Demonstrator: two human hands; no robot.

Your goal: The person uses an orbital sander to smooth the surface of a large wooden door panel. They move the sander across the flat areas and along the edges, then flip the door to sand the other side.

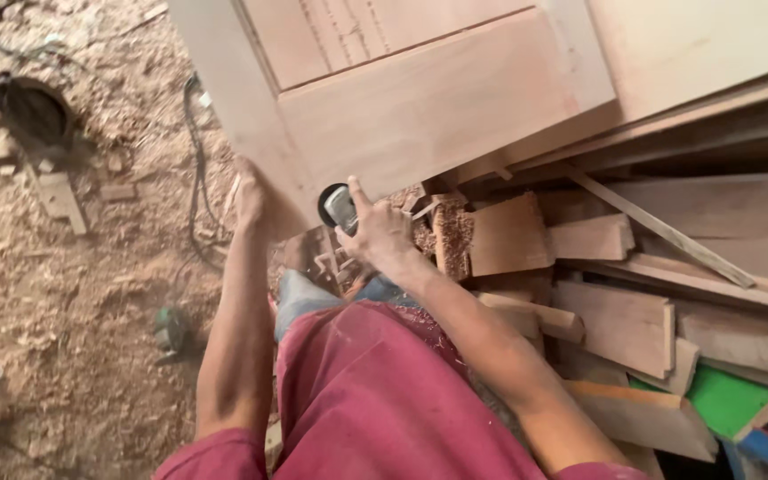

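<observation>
A large pale wooden door panel (pixel 420 107) lies tilted across the top of the view, its lower corner pointing toward me. My left hand (pixel 249 197) grips the panel's left edge near that corner. My right hand (pixel 380 233) holds a small power sander (pixel 338 208) with a dark round disc, pressed against the panel's lower edge. My arms reach forward over my red shirt and jeans.
Stacked wood offcuts and planks (pixel 651 293) fill the right side, with a green board (pixel 726 400) low down. Sawdust covers the floor (pixel 73 302) at left, with a black cable (pixel 196 169), a dark round object (pixel 28 108) and a small green tool (pixel 171 329).
</observation>
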